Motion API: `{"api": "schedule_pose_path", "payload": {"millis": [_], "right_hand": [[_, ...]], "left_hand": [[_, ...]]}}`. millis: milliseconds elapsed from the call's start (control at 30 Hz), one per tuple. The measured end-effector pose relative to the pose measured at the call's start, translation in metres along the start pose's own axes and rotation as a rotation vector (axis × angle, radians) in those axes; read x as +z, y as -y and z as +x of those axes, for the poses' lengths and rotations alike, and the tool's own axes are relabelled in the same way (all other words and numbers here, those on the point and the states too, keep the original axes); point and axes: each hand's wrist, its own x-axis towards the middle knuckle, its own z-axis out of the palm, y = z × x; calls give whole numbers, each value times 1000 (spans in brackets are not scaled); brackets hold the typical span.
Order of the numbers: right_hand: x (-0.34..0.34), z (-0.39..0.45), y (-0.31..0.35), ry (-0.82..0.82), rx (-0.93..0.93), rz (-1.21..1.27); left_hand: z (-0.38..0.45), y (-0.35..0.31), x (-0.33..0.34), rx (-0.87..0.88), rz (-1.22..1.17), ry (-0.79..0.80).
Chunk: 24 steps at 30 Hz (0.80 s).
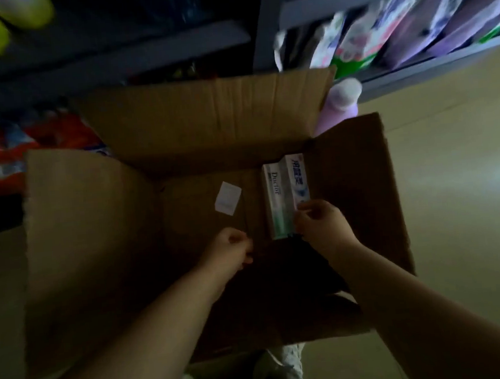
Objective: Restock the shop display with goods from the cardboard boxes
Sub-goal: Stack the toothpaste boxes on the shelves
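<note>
I am looking down into an open cardboard box (96, 248) where two toothpaste cartons are lying side by side against its right wall, long axes running away from me. The left carton (275, 199) is reading "Doctor", as best I can make out; the right carton (297, 179) is carrying blue Chinese characters I cannot read. My right hand (321, 222) is pinching the right carton's near end. My left hand (232, 248) is hovering curled, holding nothing. A white slip (228, 201) is lying on the box floor.
</note>
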Motion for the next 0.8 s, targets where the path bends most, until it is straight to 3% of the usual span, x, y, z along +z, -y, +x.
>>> {"api": "schedule_pose_path", "payload": {"millis": [200, 400, 533, 667, 800], "right_hand": [[20, 77, -49, -4, -84, 37], [26, 107, -88, -143, -207, 143], [25, 107, -105, -117, -279, 162], [20, 111, -110, -70, -304, 191], [14, 112, -111, -44, -316, 207]], "left_hand": [[106, 37, 45, -3, 18, 30], [166, 58, 72, 28, -20, 86], [198, 62, 98, 77, -58, 128], [231, 84, 125, 84, -71, 70], [220, 79, 130, 47, -352, 163]]}}
